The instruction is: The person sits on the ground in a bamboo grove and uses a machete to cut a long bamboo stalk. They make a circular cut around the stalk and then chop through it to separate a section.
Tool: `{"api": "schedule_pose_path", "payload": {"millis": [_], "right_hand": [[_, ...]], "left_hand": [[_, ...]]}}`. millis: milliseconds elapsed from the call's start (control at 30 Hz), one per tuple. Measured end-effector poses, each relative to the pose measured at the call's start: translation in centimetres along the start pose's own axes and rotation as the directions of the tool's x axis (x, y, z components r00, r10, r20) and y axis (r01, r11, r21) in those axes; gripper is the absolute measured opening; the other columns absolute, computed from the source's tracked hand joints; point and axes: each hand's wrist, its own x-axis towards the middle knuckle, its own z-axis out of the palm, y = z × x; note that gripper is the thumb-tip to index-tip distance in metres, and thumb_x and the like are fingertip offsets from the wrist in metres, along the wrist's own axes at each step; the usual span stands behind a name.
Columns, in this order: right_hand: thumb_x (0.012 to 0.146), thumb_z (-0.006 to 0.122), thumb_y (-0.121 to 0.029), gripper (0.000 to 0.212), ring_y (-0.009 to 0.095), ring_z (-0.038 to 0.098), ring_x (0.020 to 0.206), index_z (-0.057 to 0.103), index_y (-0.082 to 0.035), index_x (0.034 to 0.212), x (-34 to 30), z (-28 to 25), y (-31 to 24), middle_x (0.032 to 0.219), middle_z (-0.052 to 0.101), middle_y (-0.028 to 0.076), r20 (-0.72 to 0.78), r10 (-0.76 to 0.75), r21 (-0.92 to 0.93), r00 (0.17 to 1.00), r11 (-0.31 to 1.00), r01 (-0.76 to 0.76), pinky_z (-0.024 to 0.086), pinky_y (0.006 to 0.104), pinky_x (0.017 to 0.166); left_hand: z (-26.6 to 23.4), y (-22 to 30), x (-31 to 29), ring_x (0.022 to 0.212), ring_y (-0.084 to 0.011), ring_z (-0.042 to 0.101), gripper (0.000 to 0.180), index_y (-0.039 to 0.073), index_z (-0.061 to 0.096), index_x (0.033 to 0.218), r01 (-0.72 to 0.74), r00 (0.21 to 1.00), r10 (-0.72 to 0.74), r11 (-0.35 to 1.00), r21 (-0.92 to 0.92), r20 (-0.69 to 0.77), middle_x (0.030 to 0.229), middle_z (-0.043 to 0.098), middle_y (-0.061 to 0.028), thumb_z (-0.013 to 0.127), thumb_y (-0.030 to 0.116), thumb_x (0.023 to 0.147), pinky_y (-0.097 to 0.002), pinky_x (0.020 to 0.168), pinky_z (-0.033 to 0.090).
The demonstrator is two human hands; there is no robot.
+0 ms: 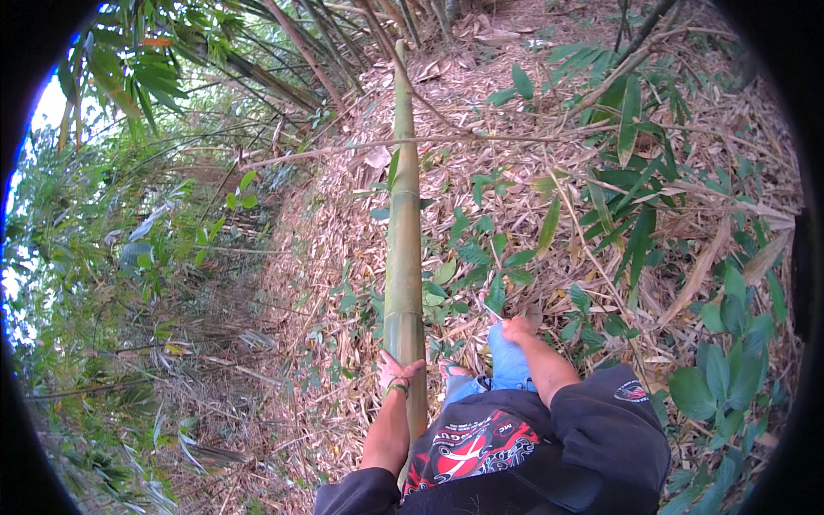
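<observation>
A long green bamboo pole [403, 249] runs from beside my body toward the far top of the view. My left hand [397, 369] lies on its near part, thumb stretched across the top and fingers along the left side, gripping it. A green band circles that wrist. Over my bent knee in blue jeans, my right hand [517, 329] is closed around a thin, pale, blade-like tool [492, 312]. Only a short piece of the tool shows, pointing up and left; its handle is hidden in the fist.
Dry bamboo leaves [506, 180] cover the ground. A thin branch [343, 148] crosses the pole further off. Leafy green plants [717, 378] grow at the right, and dense bamboo foliage [112, 249] fills the left. Several bamboo stems [318, 51] stand at the back.
</observation>
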Motion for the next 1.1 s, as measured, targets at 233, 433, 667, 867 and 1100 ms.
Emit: {"api": "schedule_pose_path", "payload": {"millis": [233,433,667,867,1100], "right_hand": [[0.082,0.068,-0.04,0.045,0.031,0.066,0.113,0.072,-0.008,0.113,0.1,-0.1,-0.1,0.12,0.069,0.016,0.027,0.013,0.0,1.0,1.0,-0.013,0.054,0.0408,0.095],[0.082,0.068,-0.038,0.044,0.032,0.067,0.112,0.072,-0.006,0.111,0.7,0.5,0.2,0.118,0.07,0.017,-0.007,0.025,0.053,1.0,0.998,-0.025,0.054,0.0416,0.093],[0.088,0.065,-0.039,0.041,0.031,0.064,0.119,0.072,-0.011,0.116,0.0,-0.6,-0.6,0.124,0.068,0.014,0.05,0.064,0.067,0.997,0.996,-0.067,0.052,0.0429,0.098],[0.085,0.066,-0.038,0.042,0.03,0.066,0.115,0.073,-0.008,0.114,0.7,-0.6,-0.6,0.121,0.069,0.014,0.035,0.032,0.04,0.999,0.999,-0.034,0.053,0.0423,0.096],[0.085,0.066,-0.039,0.043,0.029,0.066,0.115,0.073,-0.007,0.113,1.5,-1.2,-0.4,0.121,0.07,0.014,0.023,0.027,0.07,0.999,0.997,-0.029,0.053,0.0416,0.096]], "left_hand": [[-0.3,0.1,-0.1,0.143,-0.0418,0.035,0.143,0.012,0.01,0.159,0.026,0.999,-0.025,0.999,-0.027,0.036,0.158,0.027,-0.0255,0.087,0.066,0.052,-0.0518,0.112,0.038],[-0.1,0.2,0.1,0.142,-0.0423,0.035,0.144,0.012,0.01,0.159,0.01,0.999,-0.008,0.999,-0.053,0.038,0.157,0.028,-0.026,0.087,0.066,0.051,-0.0516,0.112,0.038],[0.3,-0.2,0.4,0.139,-0.0426,0.039,0.143,0.012,0.012,0.159,-0.008,1.0,0.009,0.998,-0.063,0.017,0.153,0.033,-0.0268,0.088,0.067,0.05,-0.0505,0.112,0.039],[0.8,-0.4,0.9,0.137,-0.0424,0.042,0.148,0.011,0.011,0.159,-0.014,1.0,0.014,0.999,-0.04,0.004,0.152,0.033,-0.0274,0.089,0.066,0.046,-0.0493,0.11,0.042],[0.6,-0.4,1.5,0.142,-0.0425,0.037,0.148,0.013,0.011,0.159,0.024,0.998,-0.021,0.998,-0.06,0.054,0.157,0.027,-0.0267,0.09,0.065,0.045,-0.0504,0.112,0.04]]}}
